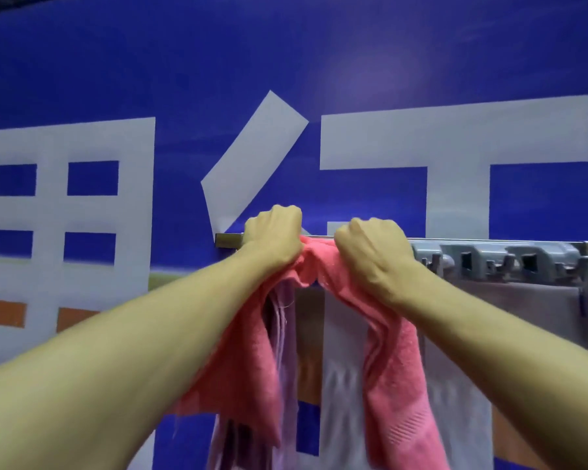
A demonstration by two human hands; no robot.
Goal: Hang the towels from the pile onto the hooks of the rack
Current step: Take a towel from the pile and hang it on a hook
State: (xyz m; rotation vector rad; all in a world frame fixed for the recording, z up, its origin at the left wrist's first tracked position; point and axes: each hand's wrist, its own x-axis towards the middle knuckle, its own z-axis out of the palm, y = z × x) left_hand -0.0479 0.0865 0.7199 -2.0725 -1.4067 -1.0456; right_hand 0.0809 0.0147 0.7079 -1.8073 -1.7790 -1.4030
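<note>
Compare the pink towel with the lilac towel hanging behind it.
The pink towel is gripped at its bunched top by the left hand and right hand; no hand visibly holds the lilac towel. The pink towel falls in two spread halves, while the lilac towel shows only as a narrow strip between them. The pink one is saturated, the lilac pale. Both hang down from the left end of the rack.

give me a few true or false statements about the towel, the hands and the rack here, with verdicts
1. Both hands grip the pink towel. True.
2. The left hand hangs free below the rack. False: it is up at the rack, clenched on the towel.
3. The rack is mounted on a blue wall. True.
4. The towel is green. False: pink.
5. The right hand is open and flat. False: it is a closed fist.
</note>
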